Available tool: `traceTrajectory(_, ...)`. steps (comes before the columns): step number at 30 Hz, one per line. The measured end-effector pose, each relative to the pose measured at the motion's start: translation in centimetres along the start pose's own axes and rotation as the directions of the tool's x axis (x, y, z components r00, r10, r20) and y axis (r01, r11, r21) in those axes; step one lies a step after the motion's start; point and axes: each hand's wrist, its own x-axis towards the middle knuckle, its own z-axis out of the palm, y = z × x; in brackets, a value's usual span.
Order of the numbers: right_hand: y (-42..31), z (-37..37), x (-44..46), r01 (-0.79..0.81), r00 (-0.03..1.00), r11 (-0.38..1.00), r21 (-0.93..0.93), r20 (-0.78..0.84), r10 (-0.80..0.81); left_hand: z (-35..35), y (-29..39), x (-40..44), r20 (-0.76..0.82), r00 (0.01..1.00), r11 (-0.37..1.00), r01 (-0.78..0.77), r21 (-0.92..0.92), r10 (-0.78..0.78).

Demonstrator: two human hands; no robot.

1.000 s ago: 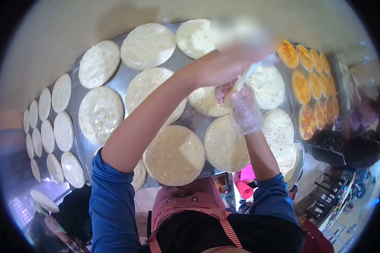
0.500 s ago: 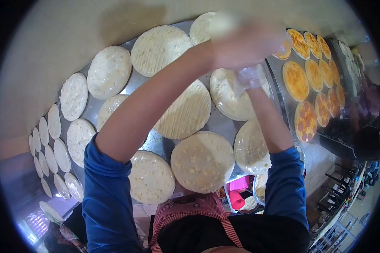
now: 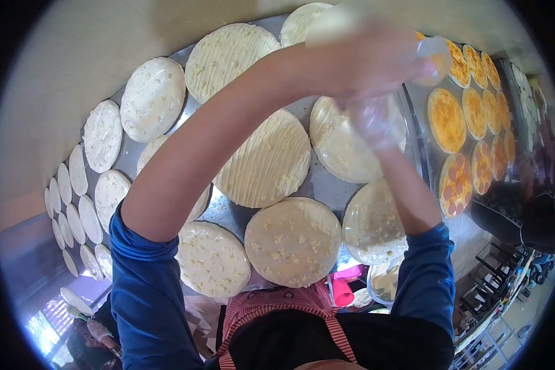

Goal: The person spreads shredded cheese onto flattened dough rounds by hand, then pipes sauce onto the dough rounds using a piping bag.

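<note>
At far left of the frame, rows of small pale rounds [image 3: 78, 169] on the metal bench [image 3: 223, 211]. Below them, at lower left, a co-worker's hand [image 3: 98, 331] just beside another pale round [image 3: 77, 302]. Then larger dough rounds [image 3: 153, 100], glossy, with pale lumps on top. At center, a ridged dough round [image 3: 264, 161], with a lumpy round [image 3: 293, 242] below it, near the striped apron [image 3: 276, 303]. Reaching across from the lower left, up to the top center: left hand [image 3: 373, 60], badly blurred, with a pale blurred thing [image 3: 334, 26] right at it; cannot tell whether wide or narrow, or what the grasp contains. Just below, over the upper part of a half-hidden dough round [image 3: 328, 143], right hand [image 3: 376, 120] in clear plastic, also blurred; cannot tell how the fingers stand. Under the right forearm, a pink cup [image 3: 342, 292] and a bowl [image 3: 385, 281]. At right, orange-topped rounds [image 3: 447, 121] in rows, one with reddish slices [image 3: 456, 185].
</note>
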Motion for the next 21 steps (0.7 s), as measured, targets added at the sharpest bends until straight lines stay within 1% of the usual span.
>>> traceTrajectory(1, 0.7, -0.9, 0.8, 0.18, 0.977, 0.945, -0.272, 0.158, -0.141, 0.1, -0.1, 0.0, 0.017, 1.0, 1.0, -0.004, -0.007, 0.004)
traceTrajectory(2, 0.7, -1.1, 0.3, 0.18, 0.977, 0.944, -0.275, 0.16, -0.139, 0.4, -0.1, 0.1, 0.016, 1.0, 1.0, -0.005, -0.011, 0.005)
traceTrajectory(4, -0.5, -1.0, -1.2, -0.03, 0.969, 0.995, -0.097, 0.243, 0.052, 0.7, -0.2, 0.3, -0.015, 1.0, 0.999, -0.008, -0.039, 0.007)
traceTrajectory(5, -1.6, -0.8, -2.1, -0.148, 0.944, 0.989, -0.013, 0.296, 0.145, 0.7, -0.1, -0.1, -0.015, 1.0, 0.999, -0.006, -0.041, 0.005)
traceTrajectory(6, -2.4, -0.7, -2.7, -0.268, 0.907, 0.961, 0.064, 0.353, 0.229, 0.6, 0.0, -0.9, 0.056, 0.996, 0.971, -0.076, 0.227, 0.064)
traceTrajectory(7, -2.7, -0.7, -2.9, -0.384, 0.859, 0.914, 0.132, 0.414, 0.301, 0.4, 0.2, -1.3, 0.138, 0.985, 0.866, -0.158, 0.474, 0.104)
traceTrajectory(8, -2.8, -0.7, -2.3, -0.385, 0.858, 0.913, 0.133, 0.416, 0.301, 0.2, 0.4, -1.2, 0.138, 0.985, 0.867, -0.156, 0.474, 0.101)
traceTrajectory(9, -2.7, -0.9, -1.2, -0.332, 0.834, 0.936, -0.115, 0.428, 0.348, 0.1, 0.6, -1.1, 0.188, 0.982, 0.975, -0.018, 0.222, -0.025)
traceTrajectory(10, -2.7, -1.2, 0.3, -0.255, 0.812, 0.899, -0.357, 0.426, 0.4, 0.2, 0.8, -1.0, 0.268, 0.954, 0.988, 0.146, -0.041, -0.13)
traceTrajectory(11, -2.6, -1.8, 1.9, -0.156, 0.795, 0.801, -0.578, 0.407, 0.449, 0.8, 0.5, -0.7, 0.27, 0.954, 0.988, 0.146, -0.044, -0.128)
traceTrajectory(12, -2.5, -2.4, 3.2, -0.043, 0.785, 0.648, -0.76, 0.376, 0.493, 1.6, -0.1, -0.2, 0.027, 0.999, 0.998, -0.023, 0.051, 0.021)
traceTrajectory(13, -2.4, -2.8, 3.8, 0.077, 0.78, 0.453, -0.888, 0.337, 0.527, 1.6, -0.1, 0.1, -0.202, 0.96, 0.97, -0.159, 0.184, 0.196)
traceTrajectory(14, -2.3, -3.1, 3.8, 0.081, 0.78, 0.453, -0.888, 0.339, 0.526, 1.2, -0.4, 0.4, -0.046, 0.983, 0.971, -0.166, 0.173, 0.177)
traceTrajectory(15, -2.1, -3.2, 3.8, 0.141, 0.82, 0.403, -0.904, 0.335, 0.464, 1.1, -0.5, 0.2, -0.047, 0.984, 0.971, -0.162, 0.174, 0.173)
traceTrajectory(17, -1.6, -3.6, 3.7, 0.242, 0.886, 0.278, -0.93, 0.328, 0.329, 1.4, -0.8, -0.2, 0.186, 0.955, 0.944, -0.265, 0.196, 0.23)
traceTrajectory(18, -1.3, -3.8, 3.6, 0.284, 0.908, 0.206, -0.936, 0.332, 0.256, 1.8, -1.1, -0.3, 0.185, 0.955, 0.944, -0.266, 0.196, 0.231)
traceTrajectory(20, -0.6, -3.8, 3.0, 0.349, 0.929, 0.061, -0.935, 0.354, 0.109, 2.8, -1.5, -0.8, -0.031, 0.973, 0.931, -0.212, 0.296, 0.231)
traceTrajectory(21, -0.1, -3.9, 2.3, 0.369, 0.929, -0.014, -0.929, 0.369, 0.038, 2.8, -2.0, -0.6, -0.028, 0.974, 0.933, -0.208, 0.294, 0.226)
